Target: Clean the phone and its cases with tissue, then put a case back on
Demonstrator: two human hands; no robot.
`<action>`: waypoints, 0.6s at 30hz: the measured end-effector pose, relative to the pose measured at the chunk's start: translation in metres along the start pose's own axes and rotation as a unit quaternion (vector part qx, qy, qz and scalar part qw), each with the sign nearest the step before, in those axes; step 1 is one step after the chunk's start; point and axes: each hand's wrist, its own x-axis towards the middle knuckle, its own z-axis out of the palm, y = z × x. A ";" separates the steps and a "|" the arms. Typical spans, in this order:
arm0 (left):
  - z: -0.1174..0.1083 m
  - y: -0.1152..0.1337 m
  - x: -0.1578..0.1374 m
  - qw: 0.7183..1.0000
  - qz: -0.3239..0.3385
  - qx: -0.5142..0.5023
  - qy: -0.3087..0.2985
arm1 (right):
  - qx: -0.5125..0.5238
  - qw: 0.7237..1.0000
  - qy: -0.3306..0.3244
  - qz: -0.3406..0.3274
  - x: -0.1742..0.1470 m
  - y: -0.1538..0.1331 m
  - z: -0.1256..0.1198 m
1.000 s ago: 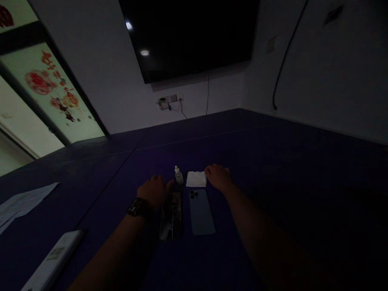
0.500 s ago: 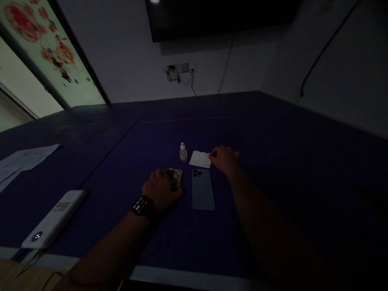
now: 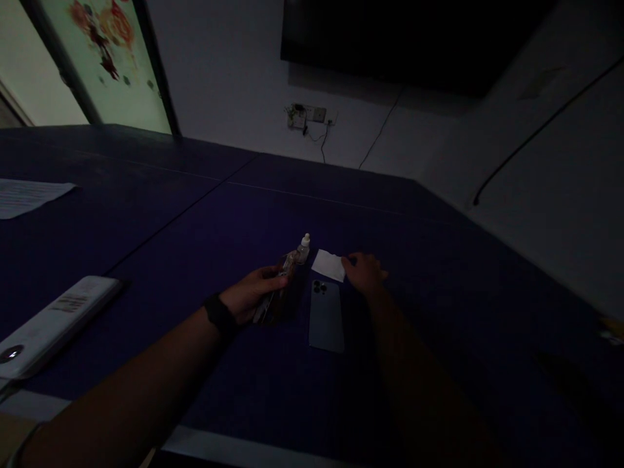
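Note:
My left hand (image 3: 254,290) is closed round a phone with a shiny patterned back (image 3: 288,265), tilted up on its edge. Its top end overlaps a small clear dropper bottle (image 3: 303,251) with a white top, which stands upright. My right hand (image 3: 363,272) has thumb and fingers pinched at the right edge of a folded white tissue (image 3: 328,264) lying flat. A tan patch shows past that hand's far side; I cannot tell what it is. Between the hands, a blue-grey phone (image 3: 326,320) lies with its back and cameras up.
The dark blue table (image 3: 234,377) reaches the wall. At the left lie a white oblong device (image 3: 58,318) with a cable and some printed paper (image 3: 32,195). Sockets with wires (image 3: 307,116) sit on the wall below a dark screen (image 3: 390,45).
My left hand has turned and raised the patterned phone from lying flat to tilted, towards the bottle. My right hand stays at the tissue. The whole view has swung and tilted.

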 end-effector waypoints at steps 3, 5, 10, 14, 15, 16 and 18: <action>0.006 -0.003 -0.003 0.999 -0.015 -0.020 -0.040 | -0.003 1.000 -0.015 0.006 0.000 0.000 0.001; 0.009 -0.005 -0.004 0.999 -0.014 0.001 -0.032 | 0.009 1.000 -0.020 0.009 0.002 0.001 0.002; 0.016 -0.010 -0.002 0.998 -0.037 -0.043 0.032 | 0.115 0.993 -0.030 0.025 0.008 0.006 0.006; 0.018 -0.010 0.001 0.990 -0.028 -0.134 0.017 | 0.277 0.960 -0.020 0.042 0.013 0.014 0.007; 0.018 -0.010 0.002 0.989 -0.018 -0.144 0.008 | 0.323 0.945 -0.014 0.046 0.014 0.016 0.007; 0.018 -0.010 0.002 0.987 -0.007 -0.159 -0.005 | 0.368 0.928 -0.006 0.051 0.015 0.018 0.007; 0.017 -0.010 0.002 0.979 0.009 -0.201 -0.045 | 0.456 0.887 0.010 0.063 0.015 0.019 0.008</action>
